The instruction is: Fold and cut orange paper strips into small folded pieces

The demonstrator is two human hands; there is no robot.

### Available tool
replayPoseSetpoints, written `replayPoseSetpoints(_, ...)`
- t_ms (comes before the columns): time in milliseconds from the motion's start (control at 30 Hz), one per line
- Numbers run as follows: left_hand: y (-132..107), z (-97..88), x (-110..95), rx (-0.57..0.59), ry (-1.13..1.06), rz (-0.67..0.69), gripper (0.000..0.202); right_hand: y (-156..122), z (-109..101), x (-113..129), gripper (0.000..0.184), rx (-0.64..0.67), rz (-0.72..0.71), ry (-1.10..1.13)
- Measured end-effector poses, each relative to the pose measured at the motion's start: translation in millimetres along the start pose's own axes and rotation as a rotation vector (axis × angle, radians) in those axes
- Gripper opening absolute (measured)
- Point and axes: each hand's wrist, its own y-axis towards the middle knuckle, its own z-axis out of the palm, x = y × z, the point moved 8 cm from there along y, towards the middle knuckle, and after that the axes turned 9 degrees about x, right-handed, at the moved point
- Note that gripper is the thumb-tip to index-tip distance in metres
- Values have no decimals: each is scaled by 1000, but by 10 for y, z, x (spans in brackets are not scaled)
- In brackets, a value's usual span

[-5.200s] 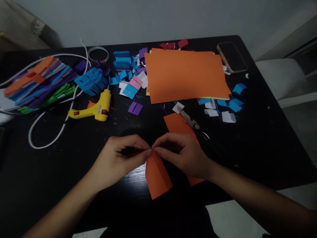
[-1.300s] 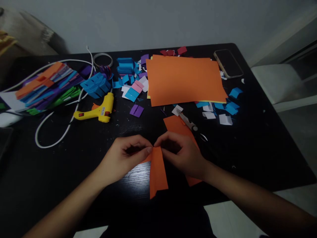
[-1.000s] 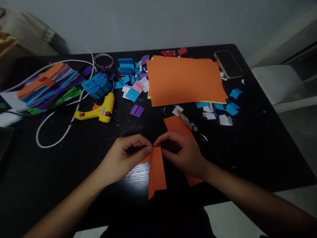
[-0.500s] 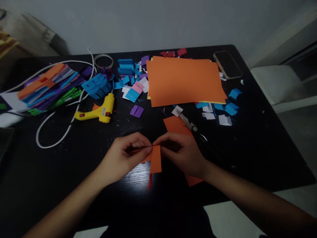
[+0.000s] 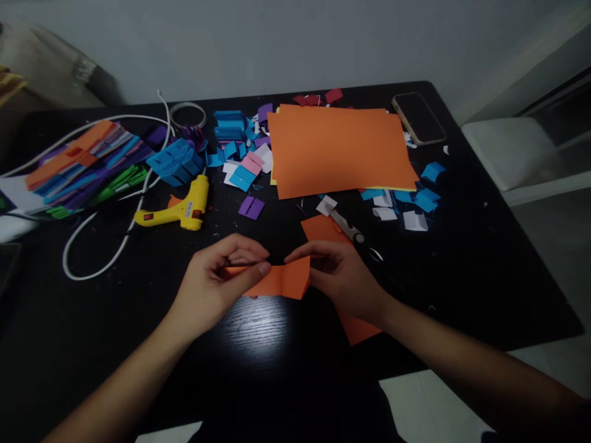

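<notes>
An orange paper strip [image 5: 277,283] with a crease near its middle is held level above the black table. My left hand [image 5: 210,283] pinches its left part between thumb and fingers. At the strip's right end is my right hand [image 5: 348,280], its fingers closed round the edge and partly hidden behind the paper. Beneath my right hand lies a larger orange paper piece [image 5: 357,323], flat on the table. Scissors [image 5: 348,229] rest across its upper part, their handles dim against the table.
A stack of orange sheets [image 5: 341,151] lies at the back, with paper scraps [image 5: 252,208] around it. A yellow glue gun [image 5: 178,212], a white cable [image 5: 69,261] and folded paper strips [image 5: 87,163] are on the left. A phone [image 5: 419,118] lies back right.
The strip's right part, hanging downward before, now extends to the right, level with the rest. My hands have moved slightly apart, and the view has shifted a little.
</notes>
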Motion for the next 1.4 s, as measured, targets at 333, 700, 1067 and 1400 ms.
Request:
replayPoseSetpoints(333, -18, 37, 54, 45, -533, -20, 37, 6, -53, 15, 16, -66, -25, 116)
replayPoseSetpoints(700, -50, 207, -21, 196, -82, 61, 43, 26, -27, -132, 43, -79, 108, 326)
replayPoseSetpoints(1067, -40, 196, 20, 141, -102, 24, 28, -60, 15, 136, 16, -91, -123, -27)
replayPoseSetpoints(1400, -65, 132, -138, -9, 274, 174, 32, -102, 43, 167, 44, -70, -183, 11)
